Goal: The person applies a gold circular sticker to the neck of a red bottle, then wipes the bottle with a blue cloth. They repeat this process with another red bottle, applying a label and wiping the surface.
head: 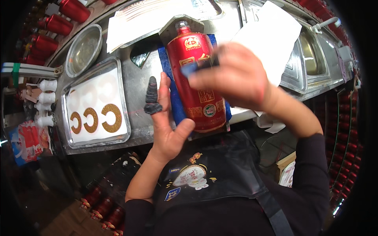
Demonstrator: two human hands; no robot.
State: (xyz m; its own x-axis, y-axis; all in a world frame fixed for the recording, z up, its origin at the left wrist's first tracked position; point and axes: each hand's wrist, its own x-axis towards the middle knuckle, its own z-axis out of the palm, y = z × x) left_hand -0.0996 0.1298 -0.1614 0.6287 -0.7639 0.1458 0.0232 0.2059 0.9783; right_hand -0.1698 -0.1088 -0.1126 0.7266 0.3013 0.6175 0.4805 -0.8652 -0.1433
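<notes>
A large red bottle (193, 97) with gold lettering and emblems lies on a blue cloth (178, 103), its neck pointing away from me. My right hand (236, 73), blurred, is above the bottle's upper right side and grips a dark tool with a blue tip (189, 69); the tool's exact kind is unclear. My left hand (166, 126) is beside the bottle's left edge, fingers apart and holding nothing, with a dark wrap (152, 94) on one finger. Part of the bottle's label is hidden behind my right hand.
At left, a metal tray (125, 124) holds white paper with brown C-shaped pieces (111, 118). A metal bowl (84, 50) stands behind it. Stacked white sheets (153, 22) lie at the back, and a large white sheet (274, 38) lies at right before a sink (314, 56). More red bottles (73, 10) stand around.
</notes>
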